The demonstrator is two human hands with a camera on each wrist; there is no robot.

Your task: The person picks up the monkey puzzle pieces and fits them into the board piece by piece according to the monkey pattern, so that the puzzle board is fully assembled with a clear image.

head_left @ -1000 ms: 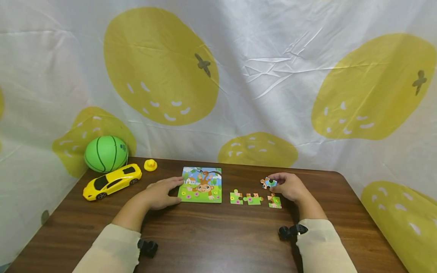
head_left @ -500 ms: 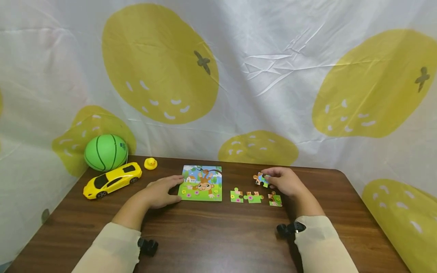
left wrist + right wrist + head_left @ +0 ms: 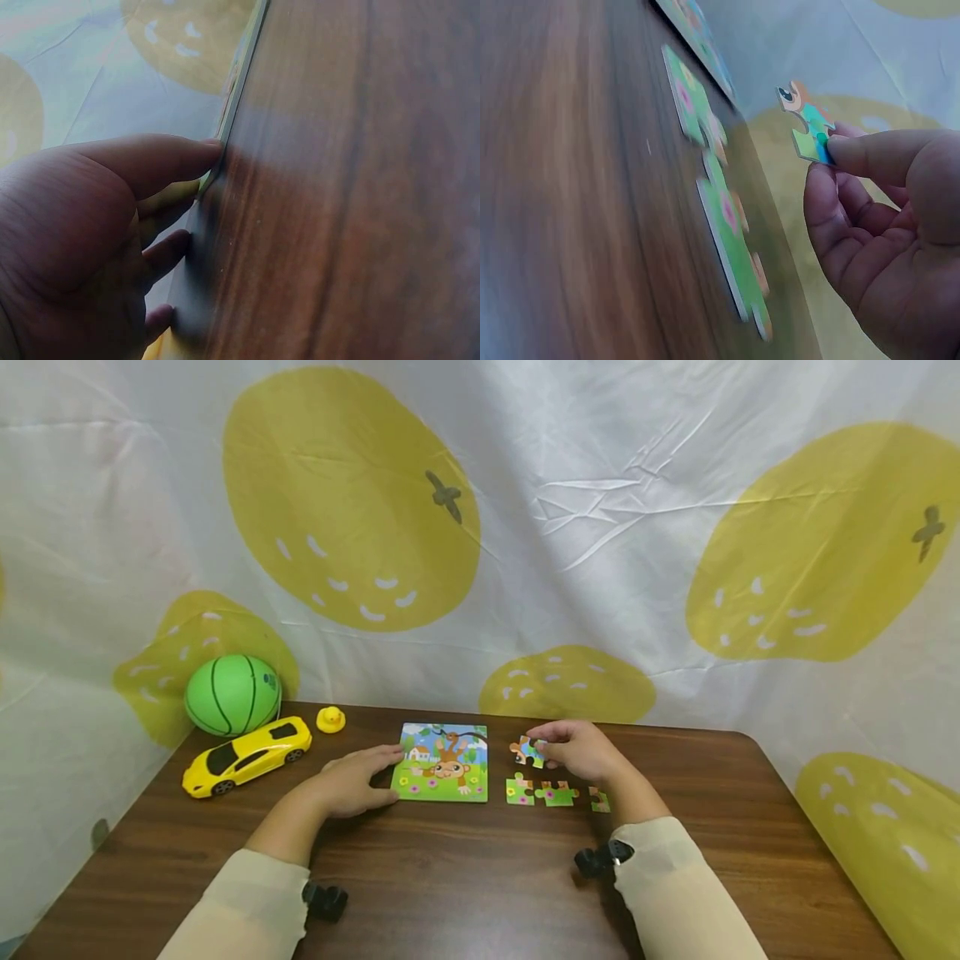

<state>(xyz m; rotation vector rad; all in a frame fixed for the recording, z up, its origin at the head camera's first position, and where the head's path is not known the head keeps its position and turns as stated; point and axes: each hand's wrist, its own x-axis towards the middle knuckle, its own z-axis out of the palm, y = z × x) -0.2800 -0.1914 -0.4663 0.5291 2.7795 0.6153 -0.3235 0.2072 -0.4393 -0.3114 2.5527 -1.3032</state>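
My right hand (image 3: 588,753) pinches a jigsaw puzzle piece (image 3: 531,750) between thumb and fingers. In the right wrist view this puzzle piece (image 3: 810,129) shows a painted eye, orange, blue and green, and is raised off the table. Below it in the head view lie two green puzzle pieces with flowers, a left one (image 3: 517,792) and a middle one (image 3: 557,794) close together. A third piece (image 3: 599,800) lies apart, partly hidden by my right wrist. My left hand (image 3: 352,783) rests with thumb and fingertips at the left edge of a square monkey picture board (image 3: 442,787).
On the brown wooden table (image 3: 465,877), at the far left, are a yellow toy car (image 3: 247,757), a green ball (image 3: 233,695) and a small yellow rubber duck (image 3: 331,720). A white curtain (image 3: 570,568) with yellow fruit prints hangs behind the table's back edge.
My right hand has moved left with the puzzle piece, from above the right-hand piece to above the left one. The left hand has stayed at the board.
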